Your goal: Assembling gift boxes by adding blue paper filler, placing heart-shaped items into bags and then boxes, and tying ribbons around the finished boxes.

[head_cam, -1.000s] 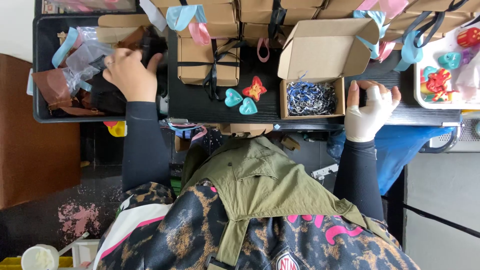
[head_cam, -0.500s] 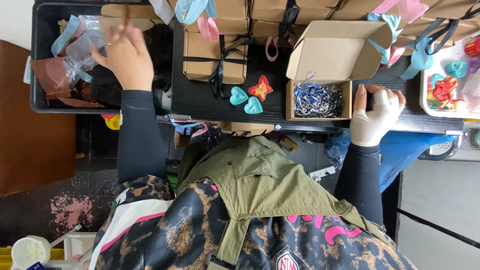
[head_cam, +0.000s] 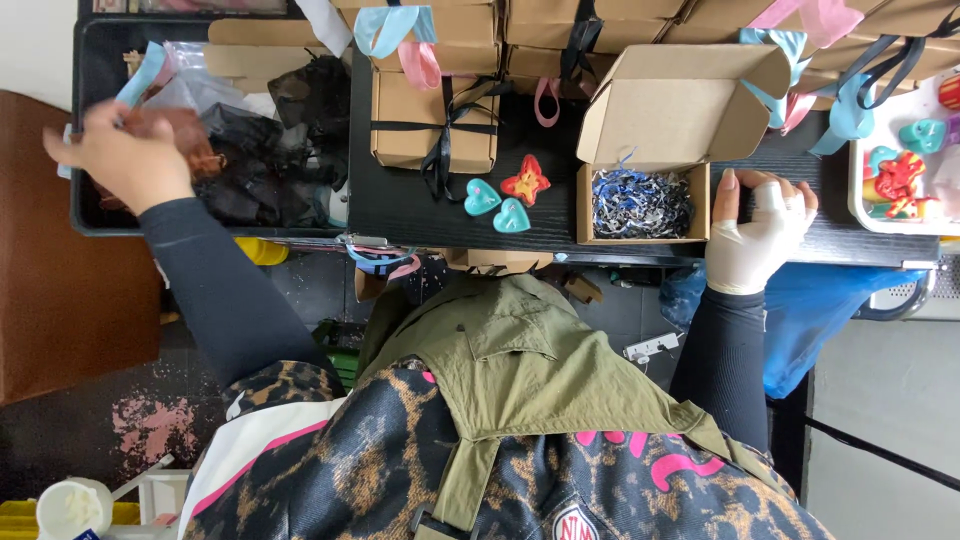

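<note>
My bare left hand (head_cam: 125,155) is over the left end of a black bin (head_cam: 90,222), closed on a small brownish pouch (head_cam: 188,135) with a light blue ribbon (head_cam: 140,75); the hand is blurred. My right hand (head_cam: 760,238), in a white glove, rests flat on the black table's front edge, fingers apart, thumb against the right wall of an open cardboard box (head_cam: 700,205). Blue and white shredded paper (head_cam: 640,203) fills that box. Two teal hearts (head_cam: 482,196) and a red-orange star (head_cam: 525,181) lie left of the box.
A closed cardboard box tied with black ribbon (head_cam: 433,125) stands behind the hearts, with more ribboned boxes (head_cam: 590,30) along the back. A white tray (head_cam: 868,215) of coloured shapes sits at far right. Dark and clear bags (head_cam: 270,160) fill the bin.
My left hand has drawn out of the bin toward the left and near edge, bringing the pouch along. My right hand stays beside the open box.
</note>
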